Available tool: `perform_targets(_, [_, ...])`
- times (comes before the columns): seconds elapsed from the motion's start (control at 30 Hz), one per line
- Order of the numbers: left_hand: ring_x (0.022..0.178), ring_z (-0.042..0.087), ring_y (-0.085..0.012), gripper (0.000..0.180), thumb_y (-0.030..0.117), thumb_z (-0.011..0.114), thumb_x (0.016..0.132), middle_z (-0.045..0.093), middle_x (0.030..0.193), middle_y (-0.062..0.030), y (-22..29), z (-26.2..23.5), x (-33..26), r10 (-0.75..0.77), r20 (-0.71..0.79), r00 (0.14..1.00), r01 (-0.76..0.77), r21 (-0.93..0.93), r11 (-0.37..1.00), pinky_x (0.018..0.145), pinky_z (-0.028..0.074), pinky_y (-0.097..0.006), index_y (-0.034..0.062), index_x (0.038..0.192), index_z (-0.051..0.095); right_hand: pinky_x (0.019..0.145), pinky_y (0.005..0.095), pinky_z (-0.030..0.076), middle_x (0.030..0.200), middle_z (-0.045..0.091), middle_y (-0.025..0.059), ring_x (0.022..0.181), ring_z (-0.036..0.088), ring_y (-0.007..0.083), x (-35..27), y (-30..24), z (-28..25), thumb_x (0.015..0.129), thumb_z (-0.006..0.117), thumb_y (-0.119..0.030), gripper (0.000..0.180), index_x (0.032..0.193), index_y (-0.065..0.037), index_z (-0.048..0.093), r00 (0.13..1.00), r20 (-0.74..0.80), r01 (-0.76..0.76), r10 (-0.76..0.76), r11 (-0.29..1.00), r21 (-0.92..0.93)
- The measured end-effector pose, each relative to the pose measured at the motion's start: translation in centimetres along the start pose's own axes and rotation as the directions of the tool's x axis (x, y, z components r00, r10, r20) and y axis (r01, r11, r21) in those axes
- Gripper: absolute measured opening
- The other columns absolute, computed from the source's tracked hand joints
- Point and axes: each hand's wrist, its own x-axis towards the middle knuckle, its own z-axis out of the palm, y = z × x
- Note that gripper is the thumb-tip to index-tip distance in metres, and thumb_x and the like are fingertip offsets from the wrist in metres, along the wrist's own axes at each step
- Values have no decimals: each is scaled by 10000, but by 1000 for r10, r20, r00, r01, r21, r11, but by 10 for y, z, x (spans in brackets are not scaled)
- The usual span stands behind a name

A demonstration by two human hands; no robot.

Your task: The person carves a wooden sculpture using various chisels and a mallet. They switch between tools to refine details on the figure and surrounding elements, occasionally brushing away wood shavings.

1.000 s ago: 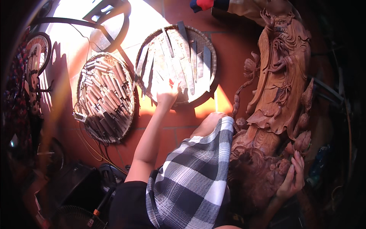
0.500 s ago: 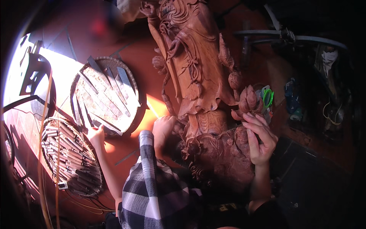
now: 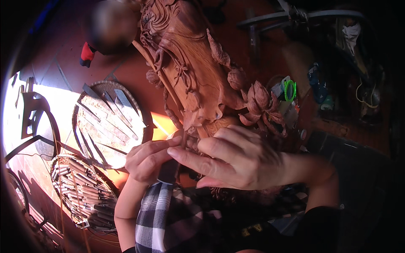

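Observation:
Both hands meet over the base of a reddish-brown carved wooden statue [image 3: 202, 80], a robed figure lying on its back. My left hand [image 3: 147, 162] is closed, its fingers curled beside the right index finger. What it grips is hidden. Bent at the knuckles, my right hand [image 3: 240, 162] reaches leftward with its index finger stretched to the left fingertips; anything inside it cannot be made out. Beyond the right hand rises a carved lotus bud [image 3: 259, 99]. Black-and-white plaid cloth [image 3: 152, 213] lies below the left hand.
To the left, a round woven tray [image 3: 75, 120] holds flat blades, and a basket [image 3: 114, 189] below it is packed with wooden-handled tools. A bright green ring-shaped item [image 3: 290, 90] lies beyond the lotus. At the far left stands a fan [image 3: 40, 116]. Another person's blurred head shows at the top.
My left hand has left the tray edge and moved right. My right hand has come away from the lotus bud and swung left to meet it. The view has shifted.

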Motion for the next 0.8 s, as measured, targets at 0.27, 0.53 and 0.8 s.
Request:
perform_targets(0.27, [810, 723, -219, 300, 113, 730, 719, 717, 982, -91, -11, 45, 32, 161, -116, 980, -174, -116, 978, 676, 603, -300, 8, 998, 764, 595, 239, 474, 891, 571, -23, 714, 535, 108, -8, 15, 21, 727, 782, -147, 314, 1020, -38, 758, 964, -67, 259, -258, 966, 1])
perform_targets(0.53, [779, 718, -222, 252, 74, 777, 683, 689, 899, -71, -15, 66, 46, 203, -221, 954, -224, -76, 972, 652, 595, -315, 29, 931, 776, 856, 358, 470, 862, 551, 46, 891, 557, 204, -12, 22, 19, 767, 682, -174, 147, 817, -63, 601, 947, 200, 192, -251, 943, 272])
perform_targets(0.8, [799, 708, -211, 202, 167, 827, 722, 681, 899, -68, -15, 82, 43, -8, -347, 938, -1, -26, 1000, 622, 567, -286, 66, 882, 759, 811, 367, 431, 814, 577, 45, 885, 541, 210, 11, 24, 25, 766, 730, -248, 192, 730, -77, 649, 923, 340, 66, -179, 945, 319])
